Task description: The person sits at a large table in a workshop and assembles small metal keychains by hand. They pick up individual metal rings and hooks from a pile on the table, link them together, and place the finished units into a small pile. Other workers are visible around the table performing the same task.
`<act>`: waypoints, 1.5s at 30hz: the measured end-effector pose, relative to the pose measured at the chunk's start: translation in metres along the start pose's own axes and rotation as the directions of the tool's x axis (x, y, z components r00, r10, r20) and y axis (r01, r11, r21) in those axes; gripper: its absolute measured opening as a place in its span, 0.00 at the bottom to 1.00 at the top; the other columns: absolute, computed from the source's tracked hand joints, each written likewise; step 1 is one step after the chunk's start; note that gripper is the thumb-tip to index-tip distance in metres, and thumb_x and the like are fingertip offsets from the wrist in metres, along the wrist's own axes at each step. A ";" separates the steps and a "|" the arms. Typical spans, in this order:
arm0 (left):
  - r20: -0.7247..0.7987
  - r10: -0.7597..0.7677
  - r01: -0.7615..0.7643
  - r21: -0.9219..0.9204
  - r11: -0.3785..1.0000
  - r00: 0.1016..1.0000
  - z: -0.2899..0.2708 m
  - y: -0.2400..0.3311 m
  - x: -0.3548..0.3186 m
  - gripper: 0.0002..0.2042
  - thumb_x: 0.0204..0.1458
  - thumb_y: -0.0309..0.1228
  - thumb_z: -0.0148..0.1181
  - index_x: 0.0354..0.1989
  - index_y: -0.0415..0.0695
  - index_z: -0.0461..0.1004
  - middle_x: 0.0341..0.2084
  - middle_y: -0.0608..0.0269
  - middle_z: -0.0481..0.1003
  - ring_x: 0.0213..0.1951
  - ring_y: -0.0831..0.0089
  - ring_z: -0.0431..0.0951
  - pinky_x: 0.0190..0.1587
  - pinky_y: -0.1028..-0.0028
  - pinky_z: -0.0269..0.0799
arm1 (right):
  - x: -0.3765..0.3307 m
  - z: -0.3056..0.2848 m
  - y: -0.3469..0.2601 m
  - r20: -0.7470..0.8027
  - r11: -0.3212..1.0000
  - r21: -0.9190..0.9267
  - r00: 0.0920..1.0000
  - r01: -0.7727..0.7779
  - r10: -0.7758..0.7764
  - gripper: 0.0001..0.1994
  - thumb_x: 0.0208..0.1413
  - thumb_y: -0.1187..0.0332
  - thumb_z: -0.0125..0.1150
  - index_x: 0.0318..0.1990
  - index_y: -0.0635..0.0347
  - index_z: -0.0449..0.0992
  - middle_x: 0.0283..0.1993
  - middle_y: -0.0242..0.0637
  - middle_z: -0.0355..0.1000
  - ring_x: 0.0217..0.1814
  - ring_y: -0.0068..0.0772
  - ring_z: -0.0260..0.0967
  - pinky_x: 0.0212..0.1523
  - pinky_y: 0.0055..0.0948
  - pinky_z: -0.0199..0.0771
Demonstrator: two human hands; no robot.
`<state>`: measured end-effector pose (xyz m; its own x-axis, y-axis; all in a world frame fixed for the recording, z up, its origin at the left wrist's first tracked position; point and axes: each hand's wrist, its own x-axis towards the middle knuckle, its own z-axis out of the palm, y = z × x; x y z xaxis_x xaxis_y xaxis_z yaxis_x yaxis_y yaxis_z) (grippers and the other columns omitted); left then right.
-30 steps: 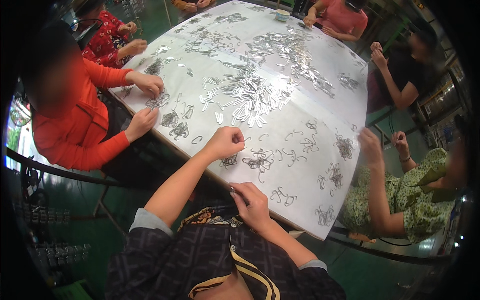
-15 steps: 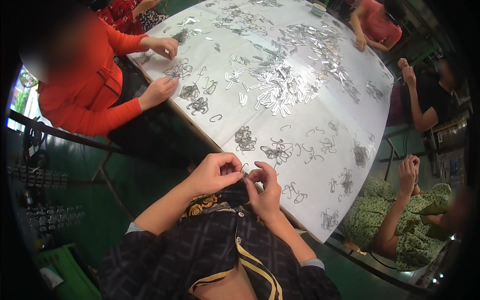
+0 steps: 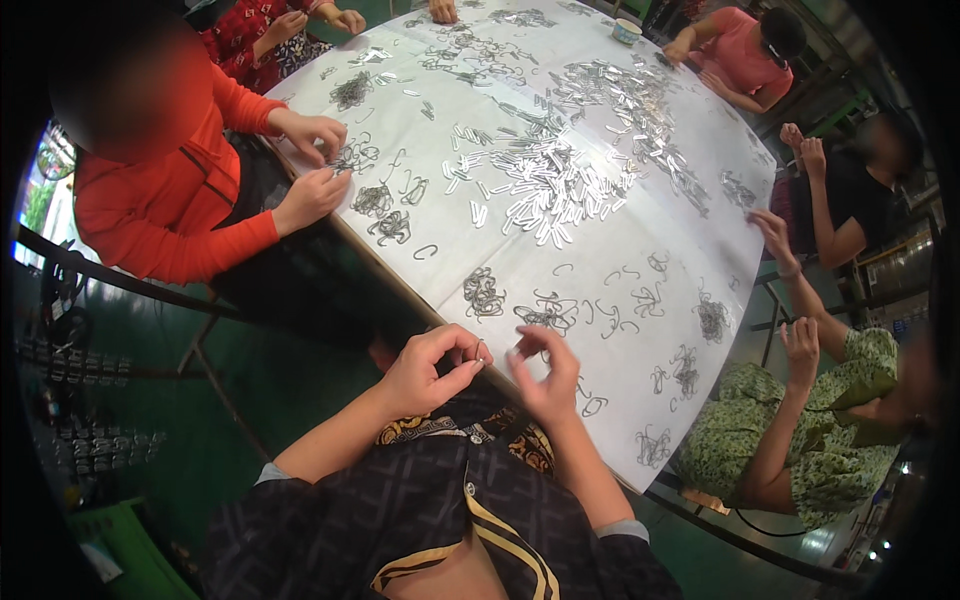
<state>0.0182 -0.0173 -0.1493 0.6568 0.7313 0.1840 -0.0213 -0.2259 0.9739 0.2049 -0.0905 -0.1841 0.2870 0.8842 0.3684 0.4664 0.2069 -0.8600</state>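
Observation:
My left hand (image 3: 436,368) is at the table's near edge, with thumb and fingertips pinched together. A thin dark bit of a wire hook (image 3: 481,344) shows at those fingertips; most of it is hidden. Apart from it, my right hand (image 3: 549,376) hovers over the edge, its thumb and forefinger spread with nothing visible between them. Just beyond my hands, a pile of curved grey wire hooks (image 3: 484,292) and a looser heap of hooks (image 3: 545,312) lie on the white-covered table (image 3: 510,345).
Shiny flat metal pieces (image 3: 560,190) spread over the table's middle. A co-worker in orange (image 3: 190,170) handles hooks at left. Another in green print (image 3: 780,420) sits at right; others are along the far sides. A small tub (image 3: 626,32) stands at the back.
My right hand has drawn away from my left and moved slightly right, its fingers parting. My left hand keeps its pinch. At right, the green-clad co-worker has reached one hand to the table.

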 end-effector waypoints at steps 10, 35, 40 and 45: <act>0.012 0.031 -0.032 0.058 0.998 0.999 0.002 -0.003 -0.008 0.04 0.49 0.21 0.58 0.31 0.40 0.70 0.30 0.63 0.75 0.31 0.74 0.73 0.34 0.75 0.69 | 0.116 -0.006 0.120 -0.180 0.762 -0.616 0.977 -0.199 0.110 0.09 0.48 0.68 0.68 0.35 0.61 0.79 0.32 0.40 0.72 0.38 0.43 0.70 0.42 0.40 0.67; 0.001 0.092 -0.090 0.199 0.976 0.996 0.010 -0.007 0.002 0.05 0.47 0.23 0.62 0.29 0.40 0.71 0.25 0.58 0.73 0.29 0.62 0.74 0.34 0.67 0.69 | 0.026 -0.010 -0.009 0.229 0.851 0.335 0.911 -0.404 0.342 0.06 0.51 0.74 0.66 0.33 0.69 0.79 0.30 0.37 0.78 0.30 0.22 0.74 0.34 0.22 0.73; -0.006 0.100 -0.093 0.298 0.950 0.995 0.010 -0.006 -0.001 0.05 0.46 0.24 0.62 0.29 0.40 0.71 0.24 0.58 0.73 0.29 0.59 0.74 0.34 0.65 0.69 | 0.020 -0.008 -0.029 0.204 0.950 0.133 0.946 -0.281 0.252 0.05 0.49 0.75 0.67 0.34 0.66 0.81 0.29 0.37 0.78 0.31 0.22 0.74 0.36 0.22 0.73; 0.016 0.063 -0.064 0.317 0.946 0.998 0.011 -0.010 -0.006 0.06 0.46 0.25 0.63 0.28 0.41 0.71 0.24 0.58 0.73 0.30 0.59 0.75 0.34 0.64 0.69 | 0.017 -0.005 -0.033 0.229 0.957 0.121 0.945 -0.265 0.233 0.06 0.49 0.76 0.66 0.35 0.66 0.81 0.30 0.38 0.79 0.31 0.24 0.76 0.36 0.23 0.74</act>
<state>0.0226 -0.0259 -0.1619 0.6661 0.7054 0.2424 0.1763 -0.4647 0.8677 0.1985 -0.0843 -0.1476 0.1885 0.9798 0.0669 0.2688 0.0140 -0.9631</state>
